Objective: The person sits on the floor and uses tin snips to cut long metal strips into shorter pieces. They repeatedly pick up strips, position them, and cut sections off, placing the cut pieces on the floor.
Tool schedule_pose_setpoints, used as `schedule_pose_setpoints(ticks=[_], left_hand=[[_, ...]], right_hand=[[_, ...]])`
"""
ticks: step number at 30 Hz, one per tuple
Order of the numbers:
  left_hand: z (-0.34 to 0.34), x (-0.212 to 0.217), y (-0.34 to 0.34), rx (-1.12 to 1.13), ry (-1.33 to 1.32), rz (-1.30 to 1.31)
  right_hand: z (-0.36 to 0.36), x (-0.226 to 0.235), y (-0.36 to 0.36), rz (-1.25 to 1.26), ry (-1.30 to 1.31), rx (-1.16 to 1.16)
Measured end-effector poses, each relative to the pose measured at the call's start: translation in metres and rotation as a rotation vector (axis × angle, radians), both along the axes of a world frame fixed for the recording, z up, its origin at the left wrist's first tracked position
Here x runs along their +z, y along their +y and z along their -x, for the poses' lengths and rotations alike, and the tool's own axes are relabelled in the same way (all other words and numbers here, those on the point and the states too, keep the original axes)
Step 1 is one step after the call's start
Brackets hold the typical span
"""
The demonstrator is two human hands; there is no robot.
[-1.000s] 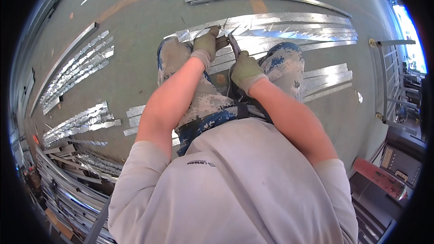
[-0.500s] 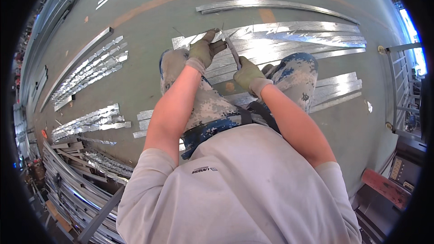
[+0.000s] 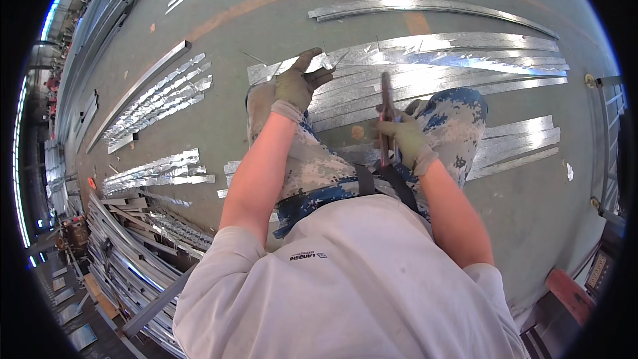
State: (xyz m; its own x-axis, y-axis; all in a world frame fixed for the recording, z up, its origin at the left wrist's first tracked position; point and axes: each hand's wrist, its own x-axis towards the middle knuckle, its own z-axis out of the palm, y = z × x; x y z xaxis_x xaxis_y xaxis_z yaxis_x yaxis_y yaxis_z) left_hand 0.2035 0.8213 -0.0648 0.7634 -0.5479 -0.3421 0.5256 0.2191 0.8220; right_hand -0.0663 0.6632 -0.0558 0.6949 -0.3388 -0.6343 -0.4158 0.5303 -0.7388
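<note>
On a green-grey floor [image 3: 272, 30] crossed by an orange line [image 3: 266, 3], long shiny metal strips [image 3: 458, 78] lie side by side in front of the squatting person's knees. The gloved left hand [image 3: 296, 88] is at their left end, its fingers [image 3: 321, 78] spread open, though whether it touches the metal cannot be told. Near the right knee, the gloved right hand [image 3: 411, 141] has its fingers wrapped around a plier-like tool [image 3: 386, 96].

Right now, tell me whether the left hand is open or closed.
Open: the left hand has its gloved fingers extended and parted, with a visible gap between them.
</note>
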Motion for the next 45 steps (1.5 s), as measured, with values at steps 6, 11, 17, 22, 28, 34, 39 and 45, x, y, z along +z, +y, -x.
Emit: schedule_pose_setpoints(ticks=[6, 11, 17, 22, 28, 34, 39, 45], left_hand=[[0.001, 0.056, 0.035, 0.054, -0.006, 0.088], [0.013, 0.073, 0.063, 0.043, -0.131, 0.110], [0.007, 0.088, 0.092, 0.087, -0.138, 0.111], [0.024, 0.115, 0.104, -0.114, -0.554, -0.263], [0.038, 0.071, 0.104, -0.130, -0.180, 0.290], [0.038, 0.107, 0.047, -0.457, -0.574, -0.552], [0.008, 0.039, 0.048, -0.351, -0.487, -0.340], [0.019, 0.053, 0.036, -0.405, -0.537, -0.484]], right_hand=[[-0.013, 0.024, -0.032, -0.274, -0.334, -0.221], [-0.042, 0.026, -0.050, -0.373, -0.607, -0.200], [-0.066, 0.018, -0.044, -0.415, -0.555, -0.082], [-0.075, 0.018, -0.028, -0.422, -0.565, -0.059], [-0.080, 0.035, -0.016, -0.422, -0.579, -0.032], [-0.078, 0.043, -0.015, -0.395, -0.529, -0.018], [-0.076, 0.073, -0.004, -0.317, -0.361, -0.012], [-0.042, 0.049, 0.026, -0.050, -0.007, 0.314]])
